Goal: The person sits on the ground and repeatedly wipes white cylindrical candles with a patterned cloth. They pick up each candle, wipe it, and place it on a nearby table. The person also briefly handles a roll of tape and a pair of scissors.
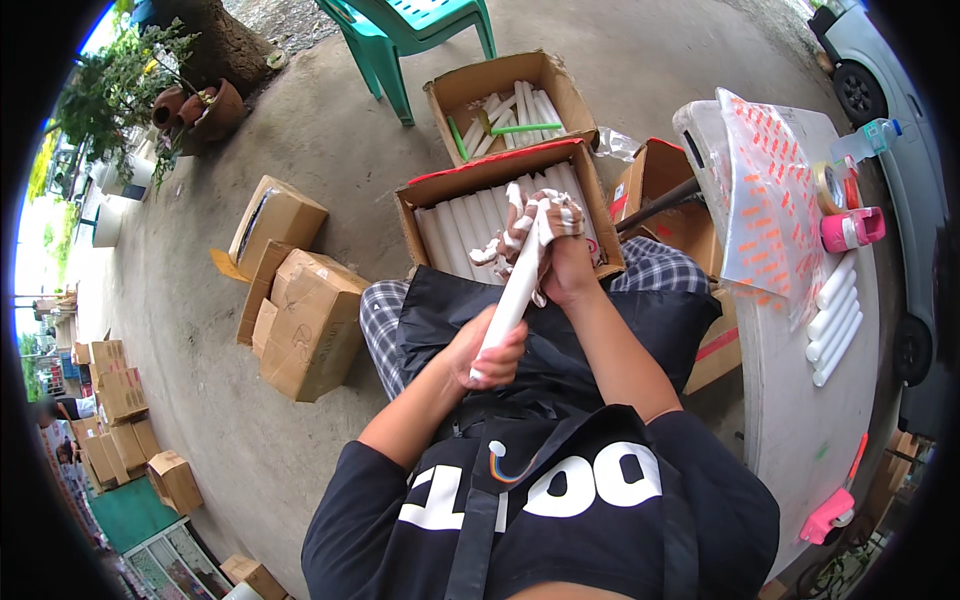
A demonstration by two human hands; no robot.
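A long white candle [516,298] slants up and away in front of my lap. My left hand [488,350] is closed round its lower end. Around the far end, my right hand [566,268] grips a crumpled brown-and-white cloth [520,228], which wraps the candle and hides its tip. Just beyond both hands, a cardboard box [408,222] with red tape on its edge holds several white candles [452,238] in rows. A black apron [450,315] covers my lap.
Behind is another open box [440,110] with loose candles and green strips. On the right, a white table [790,430] carries several candles [838,335], a plastic bag [765,200] and pink tape dispensers [853,230]. Cardboard boxes [312,325] stand left; a green chair [410,30] stands ahead.
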